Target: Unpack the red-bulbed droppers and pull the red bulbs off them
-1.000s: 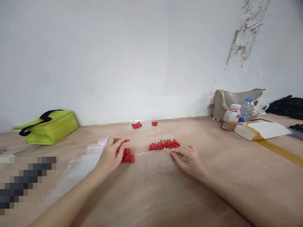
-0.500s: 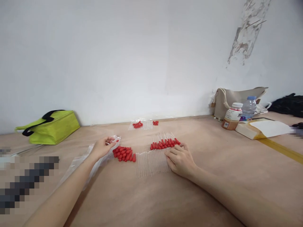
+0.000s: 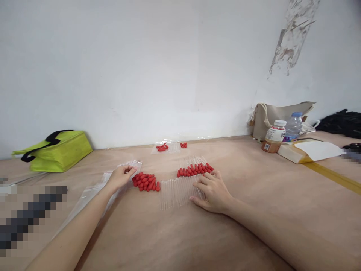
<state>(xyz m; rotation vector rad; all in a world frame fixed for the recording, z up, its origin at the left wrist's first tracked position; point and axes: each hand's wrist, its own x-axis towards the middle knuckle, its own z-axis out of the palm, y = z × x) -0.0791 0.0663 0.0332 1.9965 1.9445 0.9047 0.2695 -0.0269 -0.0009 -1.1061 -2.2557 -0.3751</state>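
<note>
My left hand (image 3: 120,177) pinches the edge of a clear plastic bag (image 3: 93,194) lying on the tan surface, just left of a pile of loose red rubber caps (image 3: 146,181). My right hand (image 3: 212,190) lies flat, fingers spread, on the right end of a row of bare clear glass tubes (image 3: 176,192). Just beyond its fingertips is a row of tubes fitted with red caps (image 3: 195,169). Farther back lies a small bag with a few red caps (image 3: 163,147).
A lime green bag (image 3: 53,151) sits at the back left by the wall. At the back right stand a beige tote (image 3: 278,116), two bottles (image 3: 274,136), a box with white paper (image 3: 308,151) and dark cloth (image 3: 342,122). A blurred patch covers the near left.
My left hand let go of a red cap and moved left to the plastic bag. My right hand went from pinching a tube to lying flat on the tube row.
</note>
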